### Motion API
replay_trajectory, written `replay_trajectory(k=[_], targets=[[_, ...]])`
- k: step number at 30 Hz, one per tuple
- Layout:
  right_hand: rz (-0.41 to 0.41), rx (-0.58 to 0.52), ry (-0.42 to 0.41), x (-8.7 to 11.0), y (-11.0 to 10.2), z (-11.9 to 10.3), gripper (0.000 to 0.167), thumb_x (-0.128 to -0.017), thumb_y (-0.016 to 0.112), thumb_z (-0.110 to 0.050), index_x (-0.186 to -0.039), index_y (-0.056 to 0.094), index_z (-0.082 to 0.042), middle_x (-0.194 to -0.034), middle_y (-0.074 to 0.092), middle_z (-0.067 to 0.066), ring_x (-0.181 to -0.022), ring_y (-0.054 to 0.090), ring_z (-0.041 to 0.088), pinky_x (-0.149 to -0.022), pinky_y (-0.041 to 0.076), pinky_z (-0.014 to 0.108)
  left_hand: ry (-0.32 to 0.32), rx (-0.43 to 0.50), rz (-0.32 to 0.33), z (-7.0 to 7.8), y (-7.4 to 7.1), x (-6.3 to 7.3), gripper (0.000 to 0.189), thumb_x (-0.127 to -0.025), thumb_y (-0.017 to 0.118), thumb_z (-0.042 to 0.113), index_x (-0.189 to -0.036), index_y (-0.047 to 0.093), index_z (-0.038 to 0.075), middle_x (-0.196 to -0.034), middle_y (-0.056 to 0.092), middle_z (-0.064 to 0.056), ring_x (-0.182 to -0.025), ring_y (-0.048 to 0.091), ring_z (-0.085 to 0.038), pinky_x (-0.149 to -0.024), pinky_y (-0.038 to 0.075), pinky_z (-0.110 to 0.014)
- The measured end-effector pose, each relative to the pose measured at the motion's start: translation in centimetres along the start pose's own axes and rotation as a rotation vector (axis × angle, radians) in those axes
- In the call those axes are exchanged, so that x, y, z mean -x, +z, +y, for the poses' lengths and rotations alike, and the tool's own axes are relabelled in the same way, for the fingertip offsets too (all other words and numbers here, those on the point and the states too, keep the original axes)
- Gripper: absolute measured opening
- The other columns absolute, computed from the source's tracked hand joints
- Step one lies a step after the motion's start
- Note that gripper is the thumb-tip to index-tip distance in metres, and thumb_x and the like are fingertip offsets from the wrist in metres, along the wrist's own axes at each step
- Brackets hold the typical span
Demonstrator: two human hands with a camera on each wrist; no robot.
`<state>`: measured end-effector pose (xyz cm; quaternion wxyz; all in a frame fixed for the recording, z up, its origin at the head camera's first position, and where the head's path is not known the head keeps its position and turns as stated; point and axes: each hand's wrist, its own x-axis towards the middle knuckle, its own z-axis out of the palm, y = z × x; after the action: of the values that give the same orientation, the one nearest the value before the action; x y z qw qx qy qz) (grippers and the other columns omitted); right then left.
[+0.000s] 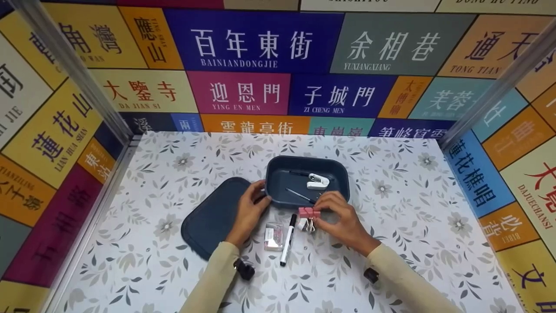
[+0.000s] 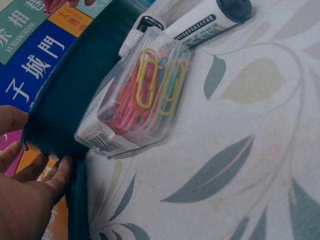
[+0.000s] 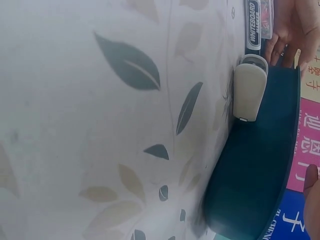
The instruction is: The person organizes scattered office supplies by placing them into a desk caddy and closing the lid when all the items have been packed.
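My right hand (image 1: pixel 343 215) pinches a pink binder clip (image 1: pixel 309 212) with silver wire handles, just in front of a dark blue open box (image 1: pixel 343 191). Its fingertips are right at the box's front rim. My left hand (image 1: pixel 249 211) touches the box's left front corner with fingers and thumb, as the left wrist view shows close up. Inside the box lie a white stapler-like object (image 1: pixel 317 181), a slim pen (image 1: pixel 299 195) and a dark pen (image 1: pixel 298 173). Against the box's front wall, the right wrist view shows a rounded whitish object (image 3: pixel 250 92).
A clear case of coloured paper clips (image 2: pixel 135 95) and a whiteboard marker (image 1: pixel 288 241) lie before the box. The dark lid (image 1: pixel 213 217) rests flat at the left, partly under my left hand. Printed panels (image 1: pixel 243 91) wall the flower-patterned table (image 1: pixel 404 243).
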<state>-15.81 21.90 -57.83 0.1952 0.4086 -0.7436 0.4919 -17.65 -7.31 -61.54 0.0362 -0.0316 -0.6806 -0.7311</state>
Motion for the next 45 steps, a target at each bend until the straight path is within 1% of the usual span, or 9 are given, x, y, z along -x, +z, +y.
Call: replay_trajectory(k=[4,14,17,20,23,27,34,40,45], targets=[[0.002,0.019,0.007,-0.2,-0.2,0.1,0.038,-0.077,0.092,0.013,-0.106,0.078,-0.006,-0.110,0.074,0.013,-0.111,0.063,0.044,-0.113,0.046,0.035,-0.013,-0.022,-0.003,0.2,0.0,0.0,0.053,-0.102,0.068,-0.006,-0.154,0.057,-0.004,-0.153,0.058,-0.029,-0.144,0.057,-0.047,-0.118,0.049,-0.052],[0.032,0.026,0.031,-0.5,-0.3,0.9,0.040,-0.075,0.089,0.018,-0.105,0.078,-0.005,-0.109,0.074,0.014,-0.110,0.063,0.042,-0.111,0.047,0.032,0.007,-0.010,-0.012,0.2,0.0,0.0,0.053,-0.101,0.067,-0.008,-0.152,0.056,-0.008,-0.153,0.057,-0.033,-0.143,0.057,-0.050,-0.118,0.047,-0.053],[0.055,0.027,0.050,-0.7,-0.1,0.9,0.038,-0.072,0.088,0.021,-0.101,0.077,-0.001,-0.106,0.073,0.017,-0.108,0.062,0.043,-0.110,0.047,0.030,0.011,-0.005,-0.011,0.2,0.0,0.1,0.052,-0.101,0.067,-0.008,-0.152,0.055,-0.009,-0.152,0.057,-0.034,-0.142,0.058,-0.050,-0.119,0.047,-0.053],[0.079,0.027,0.058,-1.4,-0.1,0.1,0.036,-0.070,0.086,0.024,-0.098,0.075,0.004,-0.103,0.072,0.022,-0.105,0.061,0.047,-0.109,0.046,0.031,0.015,0.007,-0.008,0.1,0.0,0.1,0.052,-0.101,0.068,-0.009,-0.151,0.055,-0.010,-0.153,0.057,-0.034,-0.142,0.058,-0.050,-0.120,0.046,-0.055],[0.089,0.038,0.060,-2.2,-0.1,-0.8,0.034,-0.071,0.086,0.025,-0.097,0.074,0.007,-0.101,0.070,0.024,-0.104,0.060,0.048,-0.110,0.046,0.031,0.019,0.019,-0.005,0.0,0.0,0.0,0.052,-0.100,0.068,-0.010,-0.151,0.055,-0.011,-0.153,0.057,-0.035,-0.142,0.058,-0.051,-0.121,0.045,-0.057],[0.101,0.062,0.068,-2.8,-0.2,-1.1,0.033,-0.072,0.088,0.023,-0.097,0.073,0.007,-0.101,0.070,0.024,-0.104,0.060,0.047,-0.110,0.046,0.030,0.019,0.010,-0.003,0.1,0.0,0.0,0.053,-0.100,0.068,-0.010,-0.152,0.056,-0.009,-0.153,0.057,-0.034,-0.142,0.058,-0.050,-0.120,0.045,-0.057],[0.101,0.062,0.083,-3.4,0.0,-0.7,0.030,-0.076,0.088,0.021,-0.098,0.074,0.006,-0.102,0.071,0.023,-0.105,0.060,0.047,-0.110,0.046,0.035,-0.005,0.005,-0.008,0.3,-0.1,0.2,0.052,-0.103,0.068,-0.006,-0.154,0.056,-0.006,-0.154,0.058,-0.031,-0.144,0.057,-0.047,-0.121,0.044,-0.058],[0.113,0.077,0.099,-3.9,0.1,0.1,0.029,-0.077,0.087,0.021,-0.098,0.074,0.007,-0.103,0.072,0.023,-0.106,0.061,0.044,-0.109,0.044,0.030,0.022,0.020,-0.007,0.2,0.0,0.1,0.052,-0.101,0.069,-0.008,-0.151,0.056,-0.009,-0.151,0.058,-0.033,-0.141,0.059,-0.049,-0.120,0.045,-0.059],[0.115,0.089,0.115,-4.5,0.2,0.6,0.027,-0.079,0.088,0.018,-0.097,0.074,0.006,-0.103,0.071,0.023,-0.107,0.060,0.044,-0.107,0.044,0.031,0.025,0.028,-0.006,0.2,0.1,-0.1,0.051,-0.100,0.069,-0.010,-0.150,0.057,-0.010,-0.151,0.058,-0.035,-0.141,0.059,-0.050,-0.121,0.045,-0.057]])
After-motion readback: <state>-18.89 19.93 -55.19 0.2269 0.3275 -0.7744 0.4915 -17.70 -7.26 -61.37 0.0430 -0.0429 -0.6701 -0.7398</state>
